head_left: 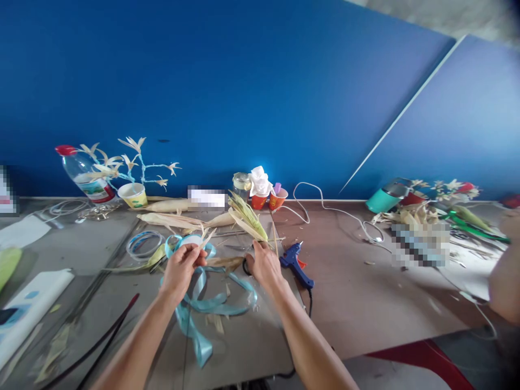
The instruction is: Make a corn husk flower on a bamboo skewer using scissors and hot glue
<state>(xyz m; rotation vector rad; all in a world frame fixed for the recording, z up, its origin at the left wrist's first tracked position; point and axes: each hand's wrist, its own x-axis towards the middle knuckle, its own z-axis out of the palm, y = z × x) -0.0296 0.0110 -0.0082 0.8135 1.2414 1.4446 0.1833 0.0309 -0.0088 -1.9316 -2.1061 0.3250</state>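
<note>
My left hand (187, 266) pinches a small pale strip of dried corn husk (208, 237) between thumb and fingertips, above the table. My right hand (264, 265) is curled at the black handle of a pair of scissors (246, 266); the fingers partly cover it. Just beyond that hand lies a green and yellow corn husk (248, 216). Loops of light blue ribbon (217, 306) spread between my forearms, with more around the roll by my left hand. A blue glue gun (297, 264) with an orange trigger rests to the right of my right hand.
Along the blue wall stand a red-capped bottle (87, 176), a yellow paper cup (132, 195) by a husk-flower branch, and red cups (278, 200) near a white flower (260, 181). A white cable (349, 211) crosses the table (341, 303). Another person's arm (506, 265) is at right.
</note>
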